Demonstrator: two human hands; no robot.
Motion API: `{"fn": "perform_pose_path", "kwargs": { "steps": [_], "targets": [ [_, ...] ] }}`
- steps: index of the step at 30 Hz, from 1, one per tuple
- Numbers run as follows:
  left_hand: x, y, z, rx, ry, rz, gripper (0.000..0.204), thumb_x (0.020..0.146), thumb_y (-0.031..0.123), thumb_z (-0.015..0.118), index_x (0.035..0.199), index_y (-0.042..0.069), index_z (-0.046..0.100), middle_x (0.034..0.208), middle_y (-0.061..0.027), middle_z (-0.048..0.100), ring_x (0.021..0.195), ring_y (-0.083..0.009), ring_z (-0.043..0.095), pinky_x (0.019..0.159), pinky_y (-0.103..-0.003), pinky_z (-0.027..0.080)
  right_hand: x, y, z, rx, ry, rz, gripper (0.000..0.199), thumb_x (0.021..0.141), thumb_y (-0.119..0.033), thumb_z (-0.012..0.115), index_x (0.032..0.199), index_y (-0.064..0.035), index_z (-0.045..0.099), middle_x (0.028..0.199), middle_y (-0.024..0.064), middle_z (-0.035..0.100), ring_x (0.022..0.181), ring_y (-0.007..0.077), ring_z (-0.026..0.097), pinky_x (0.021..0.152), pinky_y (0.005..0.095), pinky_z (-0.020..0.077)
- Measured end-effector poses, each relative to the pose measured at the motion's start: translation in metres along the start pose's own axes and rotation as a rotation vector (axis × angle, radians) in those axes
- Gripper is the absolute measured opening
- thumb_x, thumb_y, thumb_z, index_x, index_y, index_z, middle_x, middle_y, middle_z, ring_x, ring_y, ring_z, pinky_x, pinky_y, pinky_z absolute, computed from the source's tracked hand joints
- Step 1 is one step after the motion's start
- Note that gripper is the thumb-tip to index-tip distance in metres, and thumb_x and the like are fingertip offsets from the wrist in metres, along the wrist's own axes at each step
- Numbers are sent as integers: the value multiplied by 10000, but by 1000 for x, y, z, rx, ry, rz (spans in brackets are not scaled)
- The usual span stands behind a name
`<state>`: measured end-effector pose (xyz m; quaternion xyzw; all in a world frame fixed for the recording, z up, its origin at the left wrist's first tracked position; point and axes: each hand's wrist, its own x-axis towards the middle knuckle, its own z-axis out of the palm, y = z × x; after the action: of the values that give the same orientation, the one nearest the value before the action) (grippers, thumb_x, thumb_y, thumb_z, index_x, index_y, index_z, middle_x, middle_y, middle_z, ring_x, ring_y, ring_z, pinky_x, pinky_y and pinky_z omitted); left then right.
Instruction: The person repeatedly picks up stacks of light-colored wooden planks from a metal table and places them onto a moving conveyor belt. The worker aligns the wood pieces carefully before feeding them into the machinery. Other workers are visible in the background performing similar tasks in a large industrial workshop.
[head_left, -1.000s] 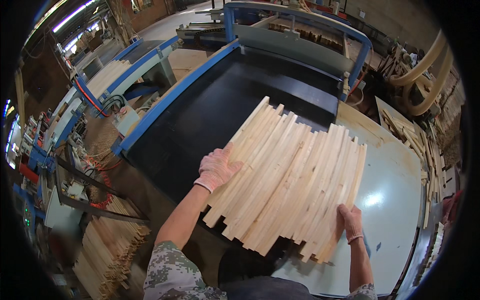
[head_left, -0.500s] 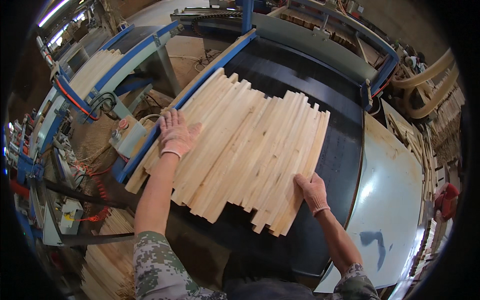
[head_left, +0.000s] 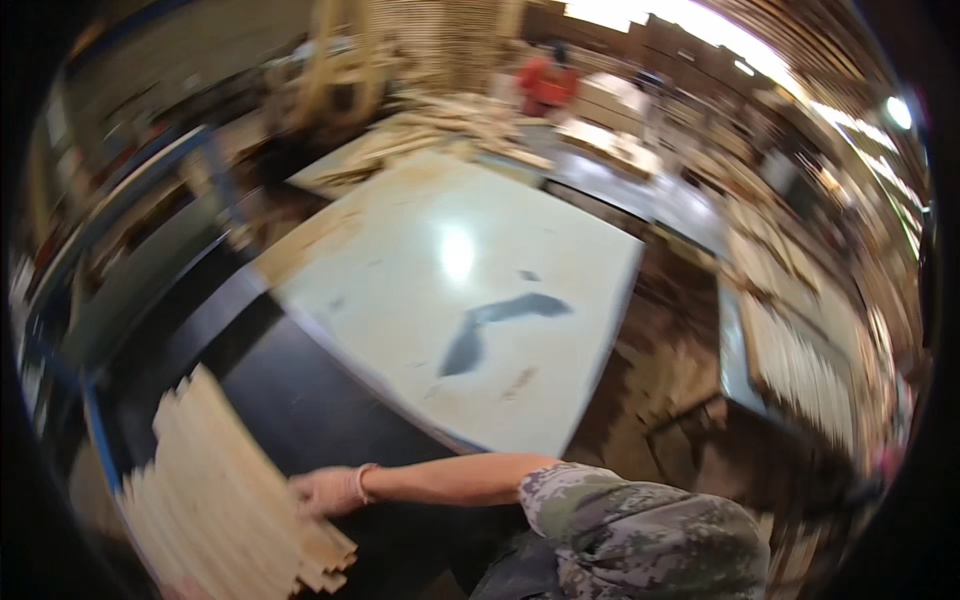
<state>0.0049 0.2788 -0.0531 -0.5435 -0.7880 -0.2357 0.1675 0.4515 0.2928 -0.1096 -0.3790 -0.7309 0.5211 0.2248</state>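
Observation:
A layer of pale wooden strips (head_left: 215, 480) lies side by side at the lower left, on the black conveyor belt (head_left: 320, 410). My right hand (head_left: 332, 490), in a pinkish knit glove, is closed at the right edge of the strips, with its fingertips blurred against the wood. Of my left hand (head_left: 185, 590) only a smeared pinkish patch shows at the bottom edge, over the strips; its fingers cannot be made out.
Right of the belt is a pale, glossy sheet-topped table (head_left: 400, 230) with dark stains. Loose wood pieces (head_left: 440, 130) are heaped beyond it. A person in red (head_left: 547, 82) is at the back. More strips (head_left: 800, 365) lie at right; a blue-framed machine (head_left: 130, 190) at left.
The view has swung far to the right, so the strips and belt now sit at the lower left. My left hand has nearly left the picture. My right hand stays at the strips' edge.

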Motion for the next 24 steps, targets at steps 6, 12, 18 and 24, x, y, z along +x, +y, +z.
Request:
{"fn": "perform_pose_path", "kwargs": {
  "steps": [6,12,18,24],
  "targets": [
    [-96,228,-50,-1098,-129,-79,589,1040,486,617,1323,-27,679,1368,-201,676,1199,-338,632,1032,-474,513,-203,-11,-39,527,-266,64,279,940,-241,637,830,-90,429,766,-16,377,700,130,416,628,332,384],
    [-290,459,-112,-1689,-1202,150,479,1033,465,618,1137,30,791,1130,-169,780,1061,-261,688,930,-433,539,-479,24,-56,949,343,89,635,1041,-328,674,1588,-51,512,1283,99,696,1076,135,666,938,309,560],
    [-499,573,-126,-1237,-1994,502,478,1025,277,625,1345,-72,688,1275,-169,735,1181,-250,701,1064,-361,533,-747,170,69,1639,1072,-230,377,1093,-376,622,1312,-73,666,1137,67,708,1016,207,699,896,373,586],
    [-659,549,76,-527,-2083,273,262,959,220,620,730,96,593,704,42,478,608,-131,406,576,-328,343,-865,190,236,1742,1722,315,326,1059,-361,699,1055,-55,588,905,58,618,742,182,588,666,347,535]
  ]
}}
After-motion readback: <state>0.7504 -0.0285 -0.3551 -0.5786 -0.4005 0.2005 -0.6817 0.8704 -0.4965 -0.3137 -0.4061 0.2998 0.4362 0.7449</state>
